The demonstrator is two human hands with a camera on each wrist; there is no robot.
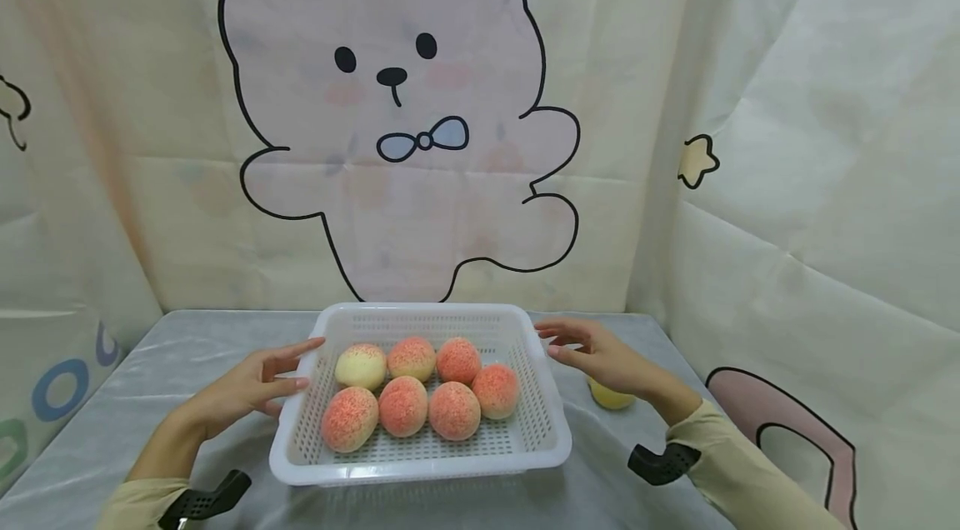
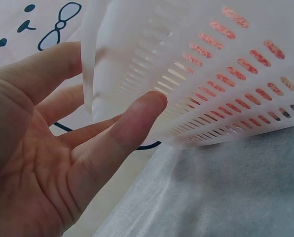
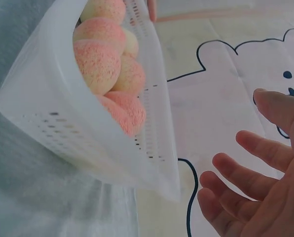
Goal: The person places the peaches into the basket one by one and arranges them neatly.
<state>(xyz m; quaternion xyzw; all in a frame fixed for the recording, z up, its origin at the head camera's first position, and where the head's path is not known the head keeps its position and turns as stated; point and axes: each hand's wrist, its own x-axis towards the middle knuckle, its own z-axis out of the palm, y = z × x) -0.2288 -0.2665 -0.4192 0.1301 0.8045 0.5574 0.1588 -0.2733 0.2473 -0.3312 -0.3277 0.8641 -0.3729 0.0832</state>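
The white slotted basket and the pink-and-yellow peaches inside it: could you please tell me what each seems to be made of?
The white slotted basket looks like thin moulded plastic: smooth, slightly glossy rim, regular slots, and pink shows through its wall in the left wrist view. The pink-and-yellow peaches look like matte foam or soft plastic replicas, judging by their stippled, uniform colouring; real fruit cannot be excluded.

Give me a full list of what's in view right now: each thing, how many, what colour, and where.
basket: one, white slotted plastic, middle of the table.
peaches: seven, pink-orange, one paler yellow at rear left, inside the basket.
yellow fruit: one, on the table right of the basket, partly hidden behind the right hand.
table cover: one, grey cloth under everything.
backdrop: cream cloth with a pink rabbit drawing, behind and beside the table.
left hand: open, at the basket's left wall, fingers touching it.
right hand: open, beside the basket's right rim; contact unclear.
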